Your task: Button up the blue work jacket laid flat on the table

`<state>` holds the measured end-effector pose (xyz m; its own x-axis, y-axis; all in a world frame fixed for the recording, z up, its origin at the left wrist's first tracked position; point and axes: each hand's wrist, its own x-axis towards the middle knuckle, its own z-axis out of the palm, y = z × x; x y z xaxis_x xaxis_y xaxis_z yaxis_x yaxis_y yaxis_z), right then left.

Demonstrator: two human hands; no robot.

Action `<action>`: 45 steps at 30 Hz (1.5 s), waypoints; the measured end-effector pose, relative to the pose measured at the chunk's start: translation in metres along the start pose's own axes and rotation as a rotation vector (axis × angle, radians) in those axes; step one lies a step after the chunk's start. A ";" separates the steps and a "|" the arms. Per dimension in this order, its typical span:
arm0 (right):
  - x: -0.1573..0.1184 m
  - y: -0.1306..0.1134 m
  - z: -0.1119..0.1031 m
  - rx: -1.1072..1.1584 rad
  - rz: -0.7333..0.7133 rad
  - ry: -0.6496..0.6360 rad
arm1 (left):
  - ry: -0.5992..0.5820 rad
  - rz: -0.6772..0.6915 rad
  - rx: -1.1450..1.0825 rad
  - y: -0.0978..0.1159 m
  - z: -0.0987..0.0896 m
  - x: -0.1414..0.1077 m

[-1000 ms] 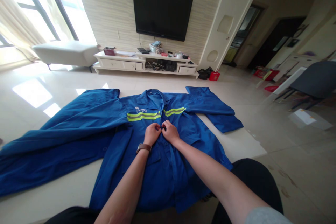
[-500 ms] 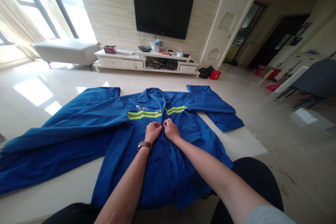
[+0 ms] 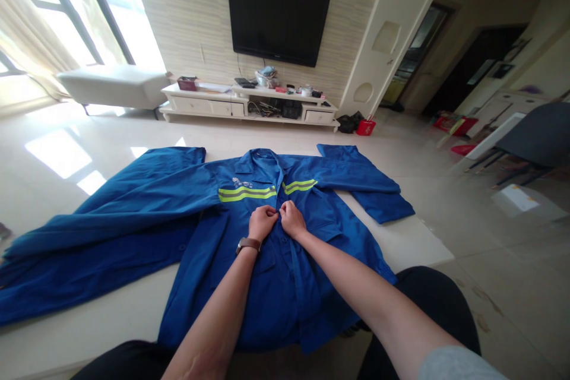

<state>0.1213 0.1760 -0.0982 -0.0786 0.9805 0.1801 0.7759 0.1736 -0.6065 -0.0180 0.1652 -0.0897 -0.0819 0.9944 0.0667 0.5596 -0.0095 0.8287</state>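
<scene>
A blue work jacket (image 3: 249, 314) with yellow-green reflective chest stripes lies front up, its collar away from me and its sleeves spread to both sides. My left hand (image 3: 262, 222), with a brown-strapped watch on the wrist, pinches the left edge of the front opening just below the stripe. Close beside it, my right hand (image 3: 293, 219) pinches the other edge. The fingertips of both nearly meet over the placket; whatever button sits between them is hidden. Below the hands the placket (image 3: 296, 285) runs down toward me, with a button showing near the right hand.
The jacket rests on a white table (image 3: 418, 243). Blue cloth (image 3: 89, 279) covers its left side. Beyond stand a low white TV cabinet (image 3: 202, 105), a grey bench (image 3: 116, 88) and a red bag (image 3: 366, 126). My dark-clothed knees are at the near edge.
The view has shifted very slightly. Both hands stay at the same spot on the jacket front, still pinching, with only small finger movement.
</scene>
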 end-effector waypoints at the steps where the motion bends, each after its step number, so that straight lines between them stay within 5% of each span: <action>1: 0.001 0.000 0.000 0.005 0.006 -0.001 | 0.003 -0.006 0.007 0.001 0.000 0.000; 25: 0.021 0.013 0.013 0.119 0.123 0.019 | -0.027 -0.063 0.150 0.010 -0.002 -0.001; 39: 0.028 0.024 -0.001 0.344 0.099 0.102 | 0.109 0.034 0.112 0.002 0.009 -0.008; 45: 0.026 0.022 -0.003 0.406 0.106 0.132 | 0.108 -0.083 0.089 0.005 0.008 0.000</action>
<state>0.1379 0.2046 -0.1045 0.0890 0.9793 0.1817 0.4640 0.1207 -0.8776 -0.0083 0.1657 -0.0898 -0.2163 0.9743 0.0636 0.6175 0.0860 0.7818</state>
